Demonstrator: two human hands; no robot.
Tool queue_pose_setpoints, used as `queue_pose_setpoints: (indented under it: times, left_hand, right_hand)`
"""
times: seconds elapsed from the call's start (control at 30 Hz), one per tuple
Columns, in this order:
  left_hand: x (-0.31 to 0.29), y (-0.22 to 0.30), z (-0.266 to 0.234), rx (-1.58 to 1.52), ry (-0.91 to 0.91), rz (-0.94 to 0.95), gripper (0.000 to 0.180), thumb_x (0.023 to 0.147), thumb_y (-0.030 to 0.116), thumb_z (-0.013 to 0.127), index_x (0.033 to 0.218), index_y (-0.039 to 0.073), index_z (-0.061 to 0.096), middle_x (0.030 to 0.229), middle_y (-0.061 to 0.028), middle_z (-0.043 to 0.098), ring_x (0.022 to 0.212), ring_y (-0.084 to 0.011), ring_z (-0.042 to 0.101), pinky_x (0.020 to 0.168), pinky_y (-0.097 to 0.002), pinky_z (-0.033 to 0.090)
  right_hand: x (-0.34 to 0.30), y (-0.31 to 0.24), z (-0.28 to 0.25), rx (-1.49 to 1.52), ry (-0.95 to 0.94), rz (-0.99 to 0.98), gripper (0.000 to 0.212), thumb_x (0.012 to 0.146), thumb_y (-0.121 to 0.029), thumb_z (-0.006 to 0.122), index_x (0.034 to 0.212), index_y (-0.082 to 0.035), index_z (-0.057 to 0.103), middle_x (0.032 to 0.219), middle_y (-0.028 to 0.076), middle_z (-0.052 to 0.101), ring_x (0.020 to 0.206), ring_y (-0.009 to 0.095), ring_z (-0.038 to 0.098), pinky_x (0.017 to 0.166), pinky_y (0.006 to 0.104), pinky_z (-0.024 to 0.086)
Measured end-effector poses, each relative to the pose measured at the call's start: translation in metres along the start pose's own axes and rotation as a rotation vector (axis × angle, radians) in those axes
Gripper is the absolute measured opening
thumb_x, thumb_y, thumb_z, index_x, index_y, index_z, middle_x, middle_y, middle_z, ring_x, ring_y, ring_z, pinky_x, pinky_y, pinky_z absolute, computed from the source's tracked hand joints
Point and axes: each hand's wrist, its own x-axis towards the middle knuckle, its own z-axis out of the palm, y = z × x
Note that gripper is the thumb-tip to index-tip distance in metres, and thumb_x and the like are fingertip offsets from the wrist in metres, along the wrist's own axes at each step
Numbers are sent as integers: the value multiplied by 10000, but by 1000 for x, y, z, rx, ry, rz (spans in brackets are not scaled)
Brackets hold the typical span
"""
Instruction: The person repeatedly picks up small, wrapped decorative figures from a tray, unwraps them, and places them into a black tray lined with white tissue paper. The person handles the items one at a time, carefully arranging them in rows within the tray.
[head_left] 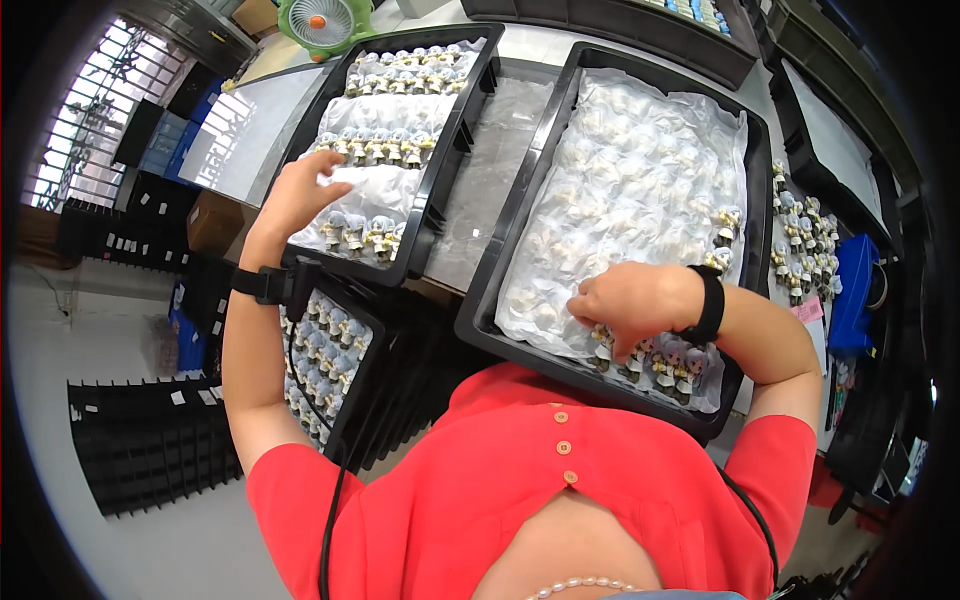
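My left hand hovers with fingers spread over the near-left end of a black tray that holds rows of small figurines on white padding. My right hand reaches into the near end of a second black tray. It is curled over a row of small figurines beside a white bubble-wrap sheet. Whether it grips one is hidden by the fingers. Both wrists wear black bands.
A third black tray of figurines sits lower at my left. More figurines stand at the right beside a blue box. Clear plastic sheets lie between the trays. A green fan is at the back. Stacked black trays stand on the floor.
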Motion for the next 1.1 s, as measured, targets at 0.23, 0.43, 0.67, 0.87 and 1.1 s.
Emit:
queue_pose_setpoints:
  times: [0.23,0.43,0.67,0.87,1.1]
  left_hand:
    - [7,111,20,-542,-251,323,312,845,96,605,1148,31,567,1027,-69,618,884,-143,619,774,-263,484]
    - [36,174,56,-1038,-729,315,454,946,270,507,1330,52,399,1137,-58,575,949,-130,596,825,-280,484]
    - [58,178,80,-1187,-791,339,560,895,195,593,1378,63,345,1204,-49,541,1009,-121,560,855,-291,476]
    - [59,166,85,-1473,-965,309,603,906,169,568,1419,95,259,1260,-73,497,1083,-238,571,876,-340,500]
    - [58,171,90,-1668,-895,243,497,905,151,565,1345,91,341,1208,-92,521,1044,-306,597,872,-370,510]
  right_hand:
    - [-13,10,-35,186,382,-186,294,651,-114,712,875,-39,537,810,107,548,730,268,569,659,357,459]
    - [-17,31,-58,258,910,-120,279,682,-83,714,916,-50,565,907,83,533,825,230,548,730,320,458]
    - [-12,47,-61,241,1062,-128,269,698,-62,700,950,-50,606,900,76,555,866,225,573,774,315,467]
    - [-12,53,-62,436,1011,-129,290,759,21,668,1034,-36,592,1023,50,576,985,165,572,880,302,469]
    - [-12,59,-63,625,1094,-182,320,784,-10,646,1096,-48,588,1091,39,570,1059,150,549,965,299,431]
